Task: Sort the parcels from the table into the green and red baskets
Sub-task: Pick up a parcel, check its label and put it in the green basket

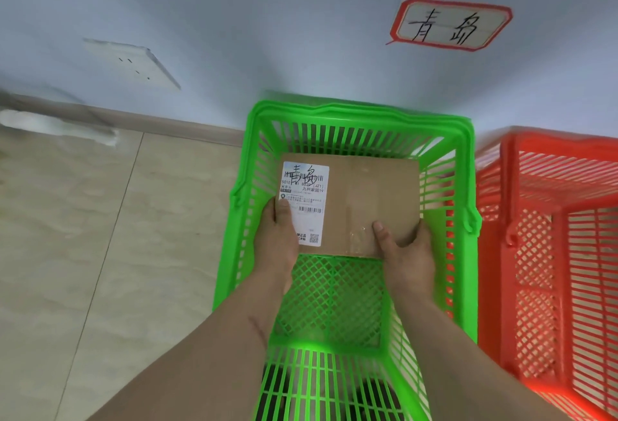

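A plain indoor parcel-sorting corner: green basket (351, 126) and red basket (548, 186) on a tiled floor (100, 236) against a pale wall (301, 36) (a handwritten destination sign (449, 23) taped above).

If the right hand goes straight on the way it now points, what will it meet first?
Probably the far wall of the green basket. The right hand holds the box and points toward it; depth is unclear.
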